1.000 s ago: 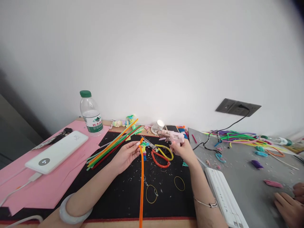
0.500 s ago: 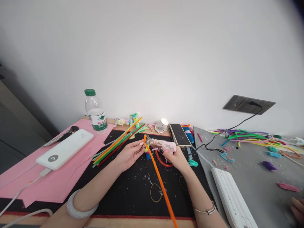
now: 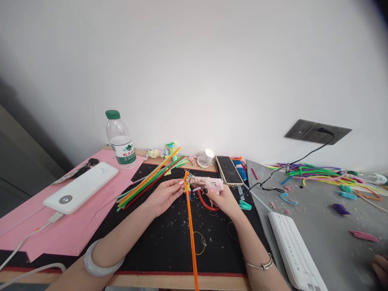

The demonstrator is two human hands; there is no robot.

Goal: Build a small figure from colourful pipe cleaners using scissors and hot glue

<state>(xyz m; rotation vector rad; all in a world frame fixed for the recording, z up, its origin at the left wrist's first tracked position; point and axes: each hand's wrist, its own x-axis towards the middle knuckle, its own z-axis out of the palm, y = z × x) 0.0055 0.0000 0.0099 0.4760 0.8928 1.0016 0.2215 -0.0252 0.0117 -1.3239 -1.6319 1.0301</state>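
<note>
My left hand [image 3: 165, 196] pinches the top end of a long orange pipe cleaner [image 3: 190, 234], which runs down toward the table's near edge. My right hand [image 3: 222, 199] grips a pink glue gun [image 3: 209, 184], its nozzle pointing left at the orange tip. Both hands hover over a black mat [image 3: 169, 238]. A small multicoloured craft piece [image 3: 187, 188] sits just behind the pinched tip, partly hidden.
A bundle of coloured pipe cleaners [image 3: 148, 184], water bottle [image 3: 119, 139], white power bank [image 3: 80, 188] on pink paper, phone [image 3: 228, 170], red loop [image 3: 209, 204], yellow rings [image 3: 198, 242], white keyboard [image 3: 295, 254]. Another person's hand [image 3: 380, 266] at far right, among loose pipe cleaners [image 3: 321, 173].
The glue gun has moved left to the orange tip, and the pipe cleaner's lower part has swung from the right back toward the middle. The view has shifted slightly.
</note>
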